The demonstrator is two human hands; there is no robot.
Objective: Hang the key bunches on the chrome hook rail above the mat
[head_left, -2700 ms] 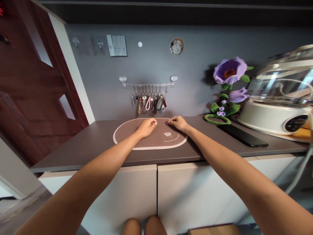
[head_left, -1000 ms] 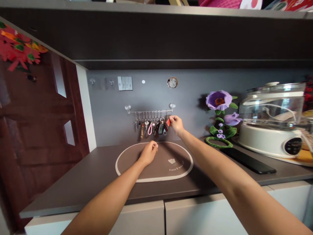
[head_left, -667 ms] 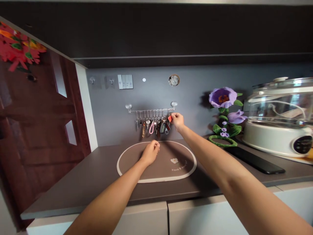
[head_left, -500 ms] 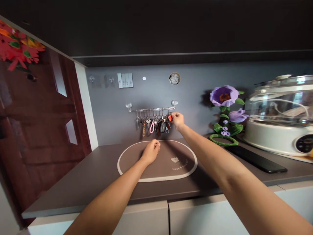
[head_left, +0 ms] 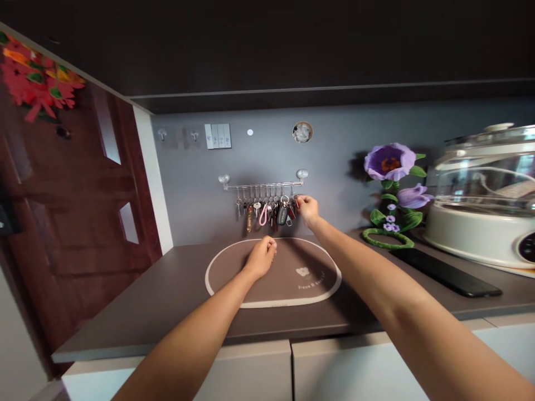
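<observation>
A clear hook rail [head_left: 263,186] is fixed to the wall by two suction cups, with several keys and key rings hanging from it. Among them are a pink loop strap [head_left: 263,215], a brown strap with lettering [head_left: 249,219] and a black car key fob [head_left: 282,214]. At the rail's right end, my right hand [head_left: 308,210] pinches a small red key tag [head_left: 298,203], mostly covered by the fingers, beneath a metal ring. My left hand [head_left: 261,257] is curled closed over the oval brown mat [head_left: 229,278], with nothing visible in it.
On the right stand purple artificial flowers [head_left: 389,162], a black phone-like slab [head_left: 447,272] and a white appliance with a clear cover [head_left: 480,223]. A dark cabinet [head_left: 267,50] overhangs the counter [head_left: 137,301]. Left is a reddish-brown door [head_left: 79,223].
The red tag shows less between my right fingers, and a ring is now visible at the rail's right end. The view has shifted slightly; my left hand stays curled over the mat.
</observation>
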